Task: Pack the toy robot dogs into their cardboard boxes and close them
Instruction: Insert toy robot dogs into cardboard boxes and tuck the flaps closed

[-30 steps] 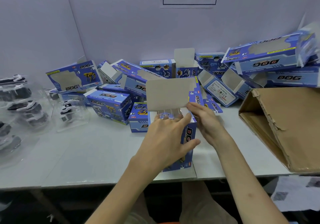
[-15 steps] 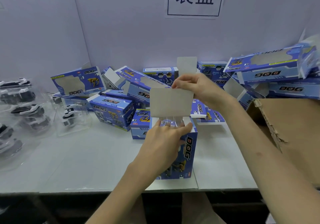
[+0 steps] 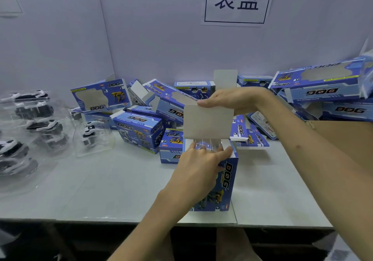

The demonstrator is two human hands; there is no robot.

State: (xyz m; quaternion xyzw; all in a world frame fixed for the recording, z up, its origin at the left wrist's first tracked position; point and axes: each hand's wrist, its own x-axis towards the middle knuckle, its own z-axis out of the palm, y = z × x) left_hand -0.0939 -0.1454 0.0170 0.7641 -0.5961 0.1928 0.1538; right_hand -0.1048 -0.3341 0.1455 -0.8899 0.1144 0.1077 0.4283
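A blue "DOG" cardboard box (image 3: 227, 182) stands upright near the table's front edge, its top open. My left hand (image 3: 198, 171) grips the box's upper part, fingers at the opening, where clear plastic packaging (image 3: 207, 145) shows inside. The grey top flap (image 3: 207, 122) stands up behind the opening. My right hand (image 3: 226, 99) holds the flap's upper edge from above. Toy robot dogs in clear plastic shells (image 3: 30, 127) lie at the left.
Several empty blue DOG boxes (image 3: 139, 129) are heaped along the back wall, more stacked at the right (image 3: 323, 87). A large brown carton (image 3: 347, 135) sits at the right, partly behind my right arm. A paper sign (image 3: 237, 0) hangs on the wall.
My right hand rose from beside the box opening to the flap's top edge. The camera view shifted closer. My left hand kept its hold on the box.
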